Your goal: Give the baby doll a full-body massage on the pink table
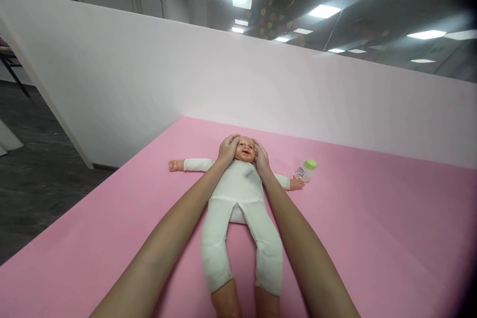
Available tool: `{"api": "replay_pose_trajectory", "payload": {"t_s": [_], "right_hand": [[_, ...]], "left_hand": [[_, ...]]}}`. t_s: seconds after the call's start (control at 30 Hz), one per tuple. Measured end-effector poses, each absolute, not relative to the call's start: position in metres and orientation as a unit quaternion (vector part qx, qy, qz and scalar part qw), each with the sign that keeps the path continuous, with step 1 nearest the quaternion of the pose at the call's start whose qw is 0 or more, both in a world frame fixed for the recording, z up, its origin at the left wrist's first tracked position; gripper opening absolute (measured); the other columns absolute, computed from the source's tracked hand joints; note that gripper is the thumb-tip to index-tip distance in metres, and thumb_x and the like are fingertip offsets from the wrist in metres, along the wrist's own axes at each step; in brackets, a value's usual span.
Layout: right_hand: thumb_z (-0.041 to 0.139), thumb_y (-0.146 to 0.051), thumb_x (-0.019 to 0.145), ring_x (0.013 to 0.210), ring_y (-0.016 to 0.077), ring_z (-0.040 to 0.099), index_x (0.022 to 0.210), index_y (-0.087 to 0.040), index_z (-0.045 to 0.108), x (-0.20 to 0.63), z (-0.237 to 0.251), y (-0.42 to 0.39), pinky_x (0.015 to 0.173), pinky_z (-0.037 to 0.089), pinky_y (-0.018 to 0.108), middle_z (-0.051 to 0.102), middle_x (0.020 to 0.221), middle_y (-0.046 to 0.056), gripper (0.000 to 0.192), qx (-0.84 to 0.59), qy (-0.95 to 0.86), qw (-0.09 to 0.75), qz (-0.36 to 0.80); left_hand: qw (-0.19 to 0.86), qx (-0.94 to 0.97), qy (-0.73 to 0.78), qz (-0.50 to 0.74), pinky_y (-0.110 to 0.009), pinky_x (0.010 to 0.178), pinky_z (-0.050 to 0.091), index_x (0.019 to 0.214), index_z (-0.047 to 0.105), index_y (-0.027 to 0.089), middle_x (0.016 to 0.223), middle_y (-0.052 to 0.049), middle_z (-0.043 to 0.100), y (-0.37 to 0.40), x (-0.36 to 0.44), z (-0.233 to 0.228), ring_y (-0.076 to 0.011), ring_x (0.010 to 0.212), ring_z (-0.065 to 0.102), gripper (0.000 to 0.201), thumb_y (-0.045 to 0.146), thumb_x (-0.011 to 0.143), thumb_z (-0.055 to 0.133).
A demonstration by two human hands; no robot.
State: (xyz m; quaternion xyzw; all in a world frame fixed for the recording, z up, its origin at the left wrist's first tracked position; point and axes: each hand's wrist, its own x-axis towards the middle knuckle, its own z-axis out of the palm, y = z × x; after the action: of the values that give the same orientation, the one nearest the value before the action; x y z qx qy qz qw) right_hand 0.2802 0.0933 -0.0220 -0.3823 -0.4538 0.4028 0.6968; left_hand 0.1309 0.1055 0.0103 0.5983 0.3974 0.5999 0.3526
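A baby doll (238, 181) with a white cloth body lies on its back, arms spread wide and legs toward me. My left hand (228, 150) cups the left side of its head, fingers curved round it. On the other side my right hand (262, 155) is pressed against the head in the same way. Between my hands the doll's smiling face points up. Its feet run out of the bottom of the view. A small clear bottle with a green cap (307, 171) is by the doll's hand on the right.
Under the doll is a pink tabletop (372, 218). A white partition wall (261, 84) rises along its back edge, with another panel at the left. Dark flooring (48, 169) shows beyond the table's left edge. Lit ceiling panels and a door are behind the partition.
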Motion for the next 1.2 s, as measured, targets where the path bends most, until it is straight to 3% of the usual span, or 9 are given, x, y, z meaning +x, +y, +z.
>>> {"api": "replay_pose_trajectory", "payload": {"t_s": [0.13,0.27,0.4,0.53,0.73,0.9,1.2], "right_hand": [[0.064,-0.045,0.084,0.136,0.0239,0.057,0.125,-0.021,0.071,0.280,-0.014,0.085,0.122,0.039,0.042,0.067,0.141,0.007,0.049,-0.407,-0.500,0.682,0.347],[0.065,-0.050,0.085,0.141,0.0244,0.054,0.136,-0.022,0.065,0.281,-0.011,0.071,0.120,0.043,0.042,0.059,0.152,0.007,0.058,-0.419,-0.502,0.661,0.368],[0.065,-0.055,0.088,0.145,0.0255,0.051,0.148,-0.028,0.056,0.286,-0.014,0.054,0.116,0.048,0.043,0.050,0.160,0.004,0.066,-0.419,-0.534,0.624,0.387],[0.072,-0.054,0.086,0.145,0.0283,0.052,0.152,-0.029,0.052,0.287,-0.015,0.040,0.121,0.044,0.046,0.048,0.162,0.005,0.073,-0.419,-0.578,0.600,0.360],[0.078,-0.051,0.082,0.144,0.0319,0.052,0.149,-0.026,0.056,0.283,-0.017,0.032,0.122,0.041,0.052,0.054,0.157,0.009,0.075,-0.411,-0.592,0.616,0.320],[0.081,-0.051,0.079,0.137,0.0332,0.058,0.146,-0.025,0.059,0.282,-0.019,0.035,0.119,0.045,0.054,0.058,0.153,0.010,0.075,-0.411,-0.584,0.624,0.317],[0.082,-0.049,0.081,0.135,0.0312,0.059,0.146,-0.027,0.059,0.285,-0.014,0.028,0.117,0.047,0.051,0.060,0.151,0.009,0.072,-0.401,-0.589,0.624,0.319]], "left_hand": [[0.361,0.608,0.393,0.587,-0.039,0.115,0.045,0.118,0.073,0.020,0.134,-0.009,0.071,0.102,0.127,0.011,-0.0256,0.129,0.063,0.032,0.034,0.093,0.059],[0.347,0.640,0.389,0.564,-0.042,0.119,0.041,0.128,0.070,0.019,0.143,-0.012,0.065,0.097,0.122,0.015,-0.0264,0.136,0.058,0.039,0.036,0.094,0.061],[0.289,0.678,0.385,0.555,-0.045,0.118,0.043,0.130,0.067,0.019,0.141,-0.012,0.065,0.086,0.118,0.018,-0.0274,0.134,0.058,0.042,0.038,0.093,0.063],[0.229,0.706,0.388,0.547,-0.046,0.118,0.043,0.134,0.064,0.020,0.142,-0.013,0.062,0.069,0.113,0.014,-0.0296,0.135,0.056,0.051,0.042,0.088,0.071],[0.228,0.732,0.363,0.530,-0.046,0.121,0.042,0.147,0.055,0.028,0.151,-0.010,0.054,0.056,0.096,0.002,-0.0291,0.143,0.051,0.067,0.043,0.085,0.076],[0.243,0.729,0.350,0.536,-0.045,0.116,0.047,0.146,0.056,0.029,0.151,-0.009,0.055,0.059,0.091,-0.002,-0.0283,0.141,0.053,0.063,0.046,0.088,0.074],[0.236,0.729,0.360,0.533,-0.044,0.118,0.044,0.146,0.057,0.029,0.149,-0.009,0.057,0.057,0.094,0.001,-0.0277,0.140,0.053,0.062,0.044,0.089,0.075]]}}
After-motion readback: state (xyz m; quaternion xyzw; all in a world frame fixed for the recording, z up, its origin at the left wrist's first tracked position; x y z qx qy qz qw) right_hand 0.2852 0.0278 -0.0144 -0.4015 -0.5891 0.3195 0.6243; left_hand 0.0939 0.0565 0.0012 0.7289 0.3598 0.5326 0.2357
